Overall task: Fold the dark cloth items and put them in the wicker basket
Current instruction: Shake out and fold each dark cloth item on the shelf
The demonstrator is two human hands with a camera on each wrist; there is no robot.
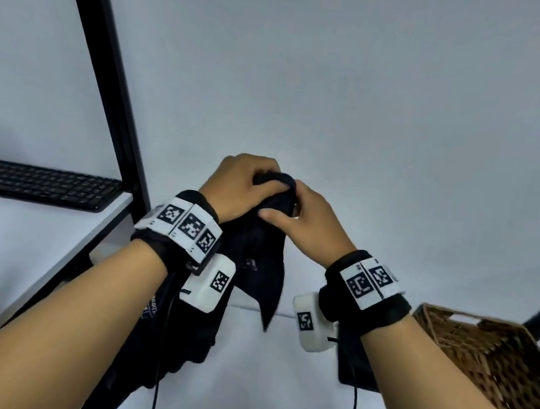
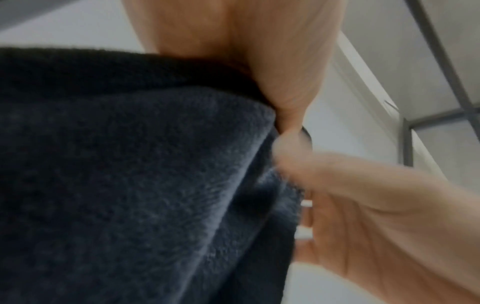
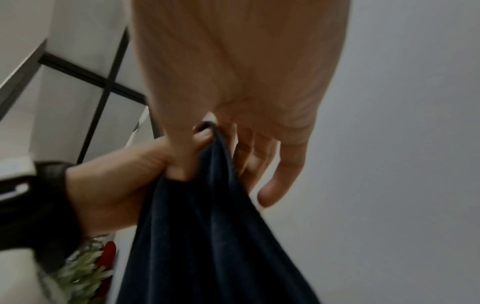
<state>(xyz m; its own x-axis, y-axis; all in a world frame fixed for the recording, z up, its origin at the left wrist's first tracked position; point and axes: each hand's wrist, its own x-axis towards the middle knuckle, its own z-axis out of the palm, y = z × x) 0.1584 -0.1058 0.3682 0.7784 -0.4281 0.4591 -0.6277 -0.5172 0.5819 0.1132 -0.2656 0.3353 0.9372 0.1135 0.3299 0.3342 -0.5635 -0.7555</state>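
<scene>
One dark cloth [image 1: 258, 253] hung between both hands, left hand [image 1: 242, 186] and right hand [image 1: 306, 223] both pinching its top edge; more cloth [image 1: 179, 335] waited below, wicker basket [image 1: 493, 361] apparently empty.

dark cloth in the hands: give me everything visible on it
The dark cloth is navy-black, with a fleecy nap in the left wrist view. Its bunched top edge is gripped by the left hand and pinched by the right hand, held up in the air. The rest hangs in loose folds, ending in a point.
</scene>
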